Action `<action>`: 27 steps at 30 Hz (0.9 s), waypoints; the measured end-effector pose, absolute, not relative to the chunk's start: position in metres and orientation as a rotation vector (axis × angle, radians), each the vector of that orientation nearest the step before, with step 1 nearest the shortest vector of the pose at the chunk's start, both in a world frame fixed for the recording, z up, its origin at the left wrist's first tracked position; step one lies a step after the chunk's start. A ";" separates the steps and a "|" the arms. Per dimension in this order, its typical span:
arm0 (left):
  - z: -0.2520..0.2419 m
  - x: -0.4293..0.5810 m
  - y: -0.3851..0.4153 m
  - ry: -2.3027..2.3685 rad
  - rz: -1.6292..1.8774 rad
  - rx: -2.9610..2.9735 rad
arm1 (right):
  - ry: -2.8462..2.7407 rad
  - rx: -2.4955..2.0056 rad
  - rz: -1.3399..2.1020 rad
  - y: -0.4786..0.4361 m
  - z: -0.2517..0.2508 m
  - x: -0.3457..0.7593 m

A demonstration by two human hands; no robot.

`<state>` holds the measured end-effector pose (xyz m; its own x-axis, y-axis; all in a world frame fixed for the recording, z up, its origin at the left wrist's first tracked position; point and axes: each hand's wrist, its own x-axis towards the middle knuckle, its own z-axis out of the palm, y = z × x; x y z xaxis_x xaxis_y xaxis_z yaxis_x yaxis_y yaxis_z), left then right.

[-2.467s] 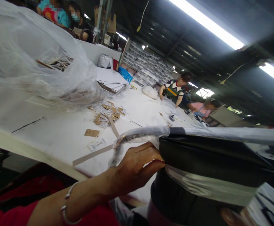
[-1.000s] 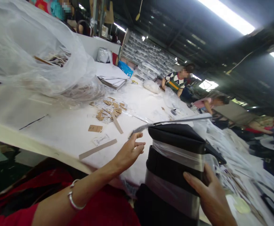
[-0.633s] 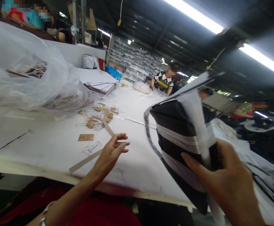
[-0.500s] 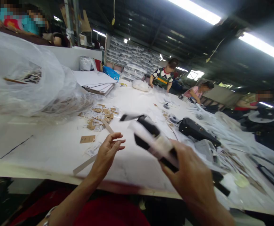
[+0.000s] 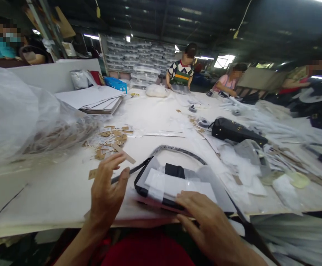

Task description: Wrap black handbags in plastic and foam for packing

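Observation:
A black handbag [image 5: 144,184] with white paper and clear tape over its upper side lies near the table's front edge. Its dark handle [image 5: 177,148], covered in clear plastic, arches out behind it. My right hand [image 5: 202,218] rests on the bag's near side, fingers stretched out and thumb apart. To the left of the bag, my left hand [image 5: 108,184] is raised and open with nothing in it. A dark strap [image 5: 134,169] runs from the bag towards the left hand and passes partly behind it.
Brown tags with strings [image 5: 116,138] lie beyond my left hand, beside a large clear plastic bag [image 5: 17,118]. Another black handbag [image 5: 235,130], tape rolls [image 5: 204,122] and loose paper [image 5: 246,177] are on the right. A co-worker [image 5: 181,72] stands at the far end.
The handbag has come down from the air onto the table in front of me. My right hand has flattened on it. My left hand has turned upright, and the view has shifted.

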<state>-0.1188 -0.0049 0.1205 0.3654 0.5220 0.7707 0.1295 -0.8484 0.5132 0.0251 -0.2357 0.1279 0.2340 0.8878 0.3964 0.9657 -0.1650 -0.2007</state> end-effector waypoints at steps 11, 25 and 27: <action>0.076 -0.079 -0.019 0.209 0.673 2.419 | -1.590 -2.170 -0.414 -0.248 0.101 0.058; 0.085 -0.067 0.001 0.353 0.361 2.286 | -1.629 -2.042 -0.130 -0.211 0.136 0.072; 0.086 -0.058 0.003 0.291 0.279 2.402 | -1.601 -2.042 -0.050 -0.187 0.137 0.067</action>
